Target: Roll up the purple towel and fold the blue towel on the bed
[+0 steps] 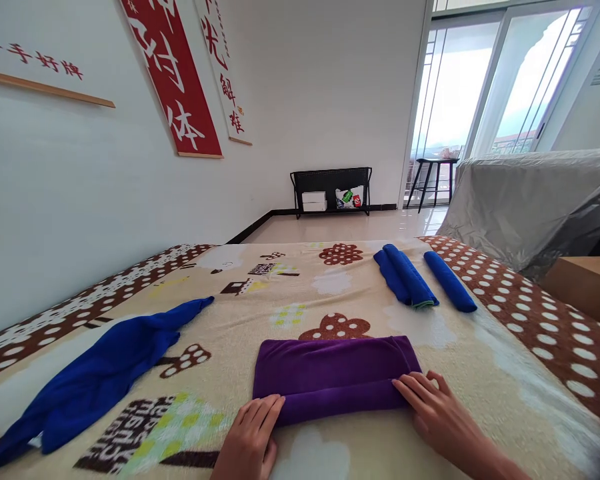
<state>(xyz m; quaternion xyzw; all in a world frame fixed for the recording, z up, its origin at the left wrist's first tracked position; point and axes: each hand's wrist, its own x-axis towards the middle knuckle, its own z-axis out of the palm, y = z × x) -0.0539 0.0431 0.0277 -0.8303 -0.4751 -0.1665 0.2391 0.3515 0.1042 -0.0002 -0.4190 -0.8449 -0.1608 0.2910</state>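
A purple towel (333,373) lies folded into a long band on the patterned blanket (520,373), close to the near edge. My left hand (253,437) rests flat on its near left corner, fingers stretched out. My right hand (433,410) presses flat on its near right corner, fingers spread. Neither hand grips anything.
A loose, crumpled blue towel (100,370) lies to the left. Two rolled blue towels (405,275) (450,281) lie at the far right. A covered piece of furniture (530,200) stands right, a black rack (331,190) by the far wall, a stool (433,175) near the glass doors.
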